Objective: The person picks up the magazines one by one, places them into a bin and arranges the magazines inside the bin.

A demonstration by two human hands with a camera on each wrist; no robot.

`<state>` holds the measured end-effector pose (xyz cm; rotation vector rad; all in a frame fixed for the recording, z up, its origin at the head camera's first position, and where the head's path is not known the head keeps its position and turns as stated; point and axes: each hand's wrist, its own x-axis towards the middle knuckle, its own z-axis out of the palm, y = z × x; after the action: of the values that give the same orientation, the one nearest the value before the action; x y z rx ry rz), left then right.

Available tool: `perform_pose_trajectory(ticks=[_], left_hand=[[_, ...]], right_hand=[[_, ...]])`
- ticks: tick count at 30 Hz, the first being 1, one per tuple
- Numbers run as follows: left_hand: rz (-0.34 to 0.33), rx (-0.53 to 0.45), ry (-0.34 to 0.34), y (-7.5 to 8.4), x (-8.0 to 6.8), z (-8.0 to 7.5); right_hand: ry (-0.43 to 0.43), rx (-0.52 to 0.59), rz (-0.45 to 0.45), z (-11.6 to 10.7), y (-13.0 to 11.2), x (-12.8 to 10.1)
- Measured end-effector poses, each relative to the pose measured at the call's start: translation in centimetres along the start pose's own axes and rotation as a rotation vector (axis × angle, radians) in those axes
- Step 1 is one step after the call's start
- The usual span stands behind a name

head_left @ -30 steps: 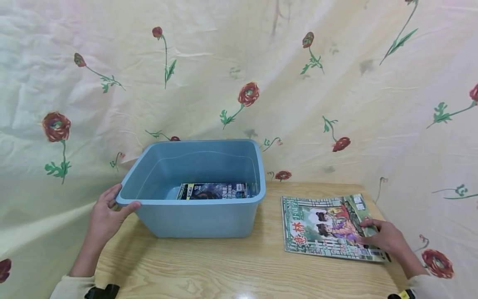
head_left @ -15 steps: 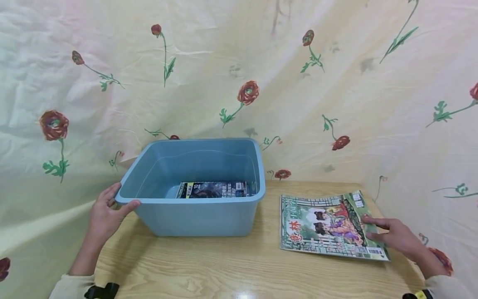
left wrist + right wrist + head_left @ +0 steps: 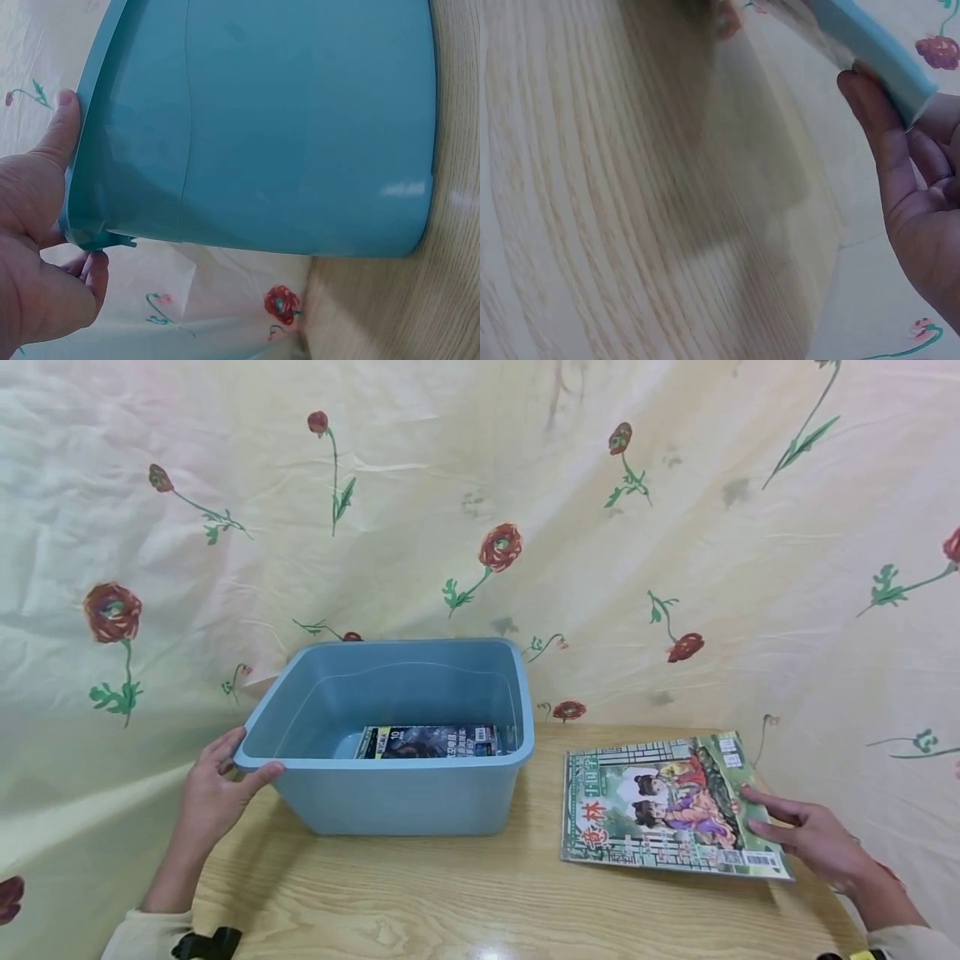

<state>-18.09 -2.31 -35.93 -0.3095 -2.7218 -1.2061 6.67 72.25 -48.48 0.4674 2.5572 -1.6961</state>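
Observation:
A blue plastic tub (image 3: 397, 797) stands on the wooden table, left of centre. At its front left corner my left hand (image 3: 217, 789) grips the rim, thumb along the front side; the left wrist view shows the thumb (image 3: 61, 127) on the rim and fingers curled under the corner. Inside the tub lies a dark magazine (image 3: 427, 742), partly hidden by the front wall. On the right, my right hand (image 3: 821, 839) pinches the right edge of a green magazine (image 3: 667, 810) with two illustrated children on its cover. That edge is raised, while the left side sits low near the table.
The wooden table (image 3: 450, 893) spreads in front of the tub and under the green magazine. A cream cloth (image 3: 420, 527) printed with red flowers hangs behind and along both sides of the table.
My right hand has moved right and now pinches the green magazine's right edge, which has risen off the table. The left hand and the tub have stayed put.

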Motion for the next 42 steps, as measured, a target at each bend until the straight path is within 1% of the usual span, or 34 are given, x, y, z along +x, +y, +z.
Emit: perform_pose_trajectory(ticks=[3,5,8,13,15,17,19,22,26,28,32,35,37,40,42], left_hand=[[-0.001,-0.008,0.001,0.0,0.0,0.0],[-0.002,-0.009,0.000,0.0,0.0,0.0],[0.000,-0.009,-0.002,0.0,0.1,0.0],[-0.003,-0.007,-0.005,0.0,0.1,0.0],[-0.003,0.005,-0.003,-0.1,0.1,0.0],[-0.002,0.014,-0.003,-0.1,0.2,0.0],[-0.003,0.016,-0.003,-0.1,0.2,0.0],[-0.002,0.003,-0.005,-0.1,0.2,0.0],[-0.002,-0.010,-0.006,-0.1,0.2,-0.1],[-0.001,-0.010,-0.002,-0.2,0.2,-0.1],[0.003,-0.012,0.008,-0.1,0.2,-0.1],[0.010,-0.011,0.009,-0.1,0.3,-0.2],[0.012,-0.012,0.006,0.0,0.3,-0.2],[0.013,-0.019,-0.001,0.0,0.3,-0.2],[0.015,-0.024,-0.002,0.1,0.4,-0.2]], right_hand=[[-0.016,0.240,-0.024,0.2,-0.1,-0.1],[-0.041,0.364,-0.052,0.2,-0.1,-0.1],[-0.075,0.490,-0.109,0.1,-0.2,-0.1],[-0.130,0.613,-0.206,-0.4,-0.7,-0.3],[-0.152,0.655,-0.236,-0.7,-1.1,-0.5],[-0.151,0.679,-0.234,-1.0,-1.8,-0.8],[-0.135,0.702,-0.210,-1.3,-2.6,-1.2],[-0.113,0.694,-0.211,-1.7,-3.9,-1.6],[-0.101,0.701,-0.257,-2.2,-5.5,-2.1],[-0.102,0.756,-0.249,-2.5,-6.3,-2.2],[-0.140,0.871,-0.251,-3.1,-8.0,-2.2],[-0.162,0.916,-0.297,-3.4,-9.1,-2.2],[-0.166,0.929,-0.308,-3.5,-9.9,-2.1],[-0.209,0.991,-0.290,-3.5,-11.0,-1.9],[-0.213,1.018,-0.257,-3.3,-11.8,-1.8]])
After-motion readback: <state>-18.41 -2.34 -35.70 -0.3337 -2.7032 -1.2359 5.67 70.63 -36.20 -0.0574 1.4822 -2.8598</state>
